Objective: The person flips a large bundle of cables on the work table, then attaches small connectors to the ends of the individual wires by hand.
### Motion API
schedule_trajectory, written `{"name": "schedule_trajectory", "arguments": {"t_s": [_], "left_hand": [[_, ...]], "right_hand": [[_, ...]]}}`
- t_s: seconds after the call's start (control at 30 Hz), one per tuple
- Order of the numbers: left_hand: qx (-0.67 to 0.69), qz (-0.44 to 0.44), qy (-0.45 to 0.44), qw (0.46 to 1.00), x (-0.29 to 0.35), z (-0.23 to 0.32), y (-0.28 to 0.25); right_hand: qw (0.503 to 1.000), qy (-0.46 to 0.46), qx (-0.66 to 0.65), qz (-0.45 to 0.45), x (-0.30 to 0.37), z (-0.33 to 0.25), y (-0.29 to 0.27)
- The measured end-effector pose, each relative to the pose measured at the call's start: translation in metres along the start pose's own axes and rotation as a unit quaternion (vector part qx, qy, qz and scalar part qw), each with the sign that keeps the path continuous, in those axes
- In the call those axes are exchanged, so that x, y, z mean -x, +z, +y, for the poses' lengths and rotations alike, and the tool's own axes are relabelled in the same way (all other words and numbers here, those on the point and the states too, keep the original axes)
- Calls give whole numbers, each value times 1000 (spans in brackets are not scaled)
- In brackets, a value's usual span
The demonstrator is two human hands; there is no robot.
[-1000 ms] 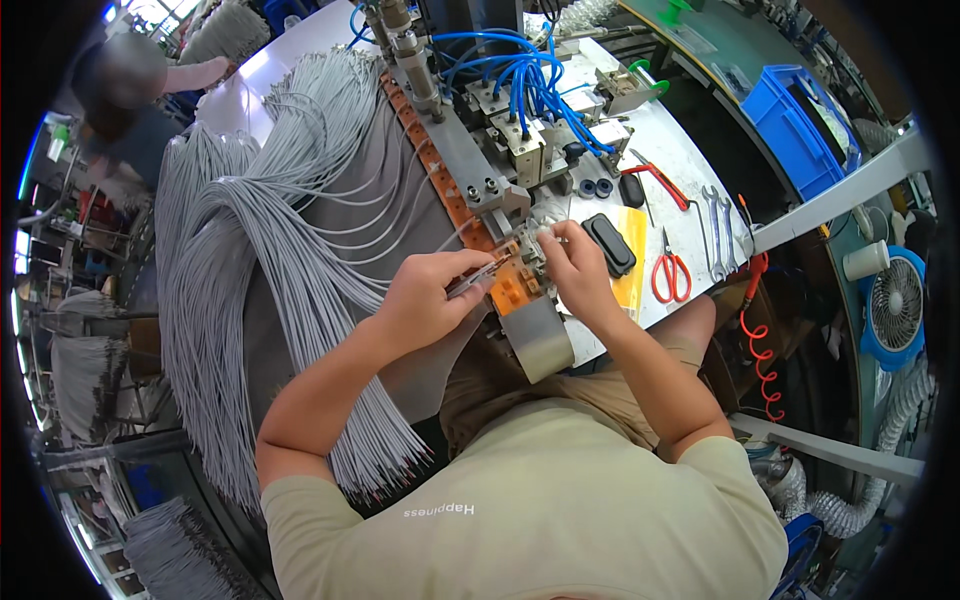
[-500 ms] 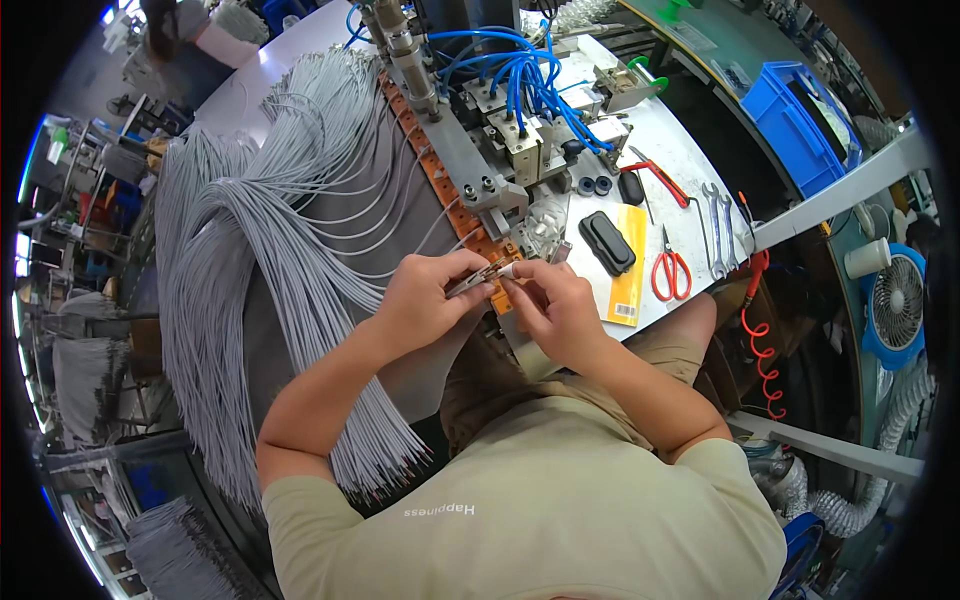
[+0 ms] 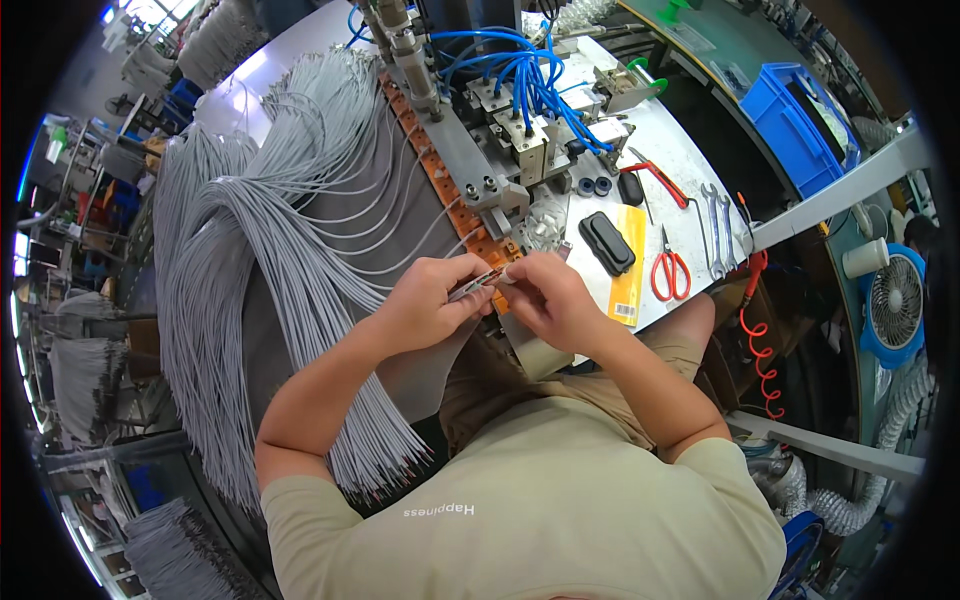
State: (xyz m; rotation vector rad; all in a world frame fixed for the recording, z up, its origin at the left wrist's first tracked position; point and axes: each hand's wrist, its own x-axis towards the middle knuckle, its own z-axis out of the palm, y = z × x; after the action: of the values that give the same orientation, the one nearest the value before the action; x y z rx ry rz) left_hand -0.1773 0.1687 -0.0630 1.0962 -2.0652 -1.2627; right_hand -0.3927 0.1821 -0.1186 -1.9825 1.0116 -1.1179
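My left hand (image 3: 428, 302) is closed, with the thumb and fingers pinching a grey cable (image 3: 468, 289) near its end. Thin wire ends, partly reddish, show at its tip. Against that tip my right hand (image 3: 553, 298) pinches a small whitish part; my fingers hide most of it. Both hands meet just over the near end of an orange slotted rail (image 3: 440, 178). Several grey cables from the large bundle (image 3: 275, 225) on the left run to this rail.
Behind my hands stands a metal machine (image 3: 525, 145) with blue air tubes (image 3: 530, 60). A pile of clear small parts (image 3: 543, 225), a black case (image 3: 607, 243), red-handled scissors (image 3: 671, 270) and wrenches (image 3: 716, 230) lie on the right. A blue fan (image 3: 893, 305) stands farther right.
My right hand has shifted slightly left and its fingers have closed in around the small part at the cable tip. A person at the far upper left is no longer in view.
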Motion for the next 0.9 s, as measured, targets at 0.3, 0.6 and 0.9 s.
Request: {"name": "schedule_trajectory", "arguments": {"t_s": [0.3,0.6,0.9], "left_hand": [[-199,157,190,948,-1,5,3],[-117,-65,-55,989,2,8,-7],[-154,77,124,977,1,-10,7]], "right_hand": [[981,-110,131,94,-12,-9,3],[923,262,-272,73,-12,38,1],[869,346,-349,61,-15,39,1]]}}
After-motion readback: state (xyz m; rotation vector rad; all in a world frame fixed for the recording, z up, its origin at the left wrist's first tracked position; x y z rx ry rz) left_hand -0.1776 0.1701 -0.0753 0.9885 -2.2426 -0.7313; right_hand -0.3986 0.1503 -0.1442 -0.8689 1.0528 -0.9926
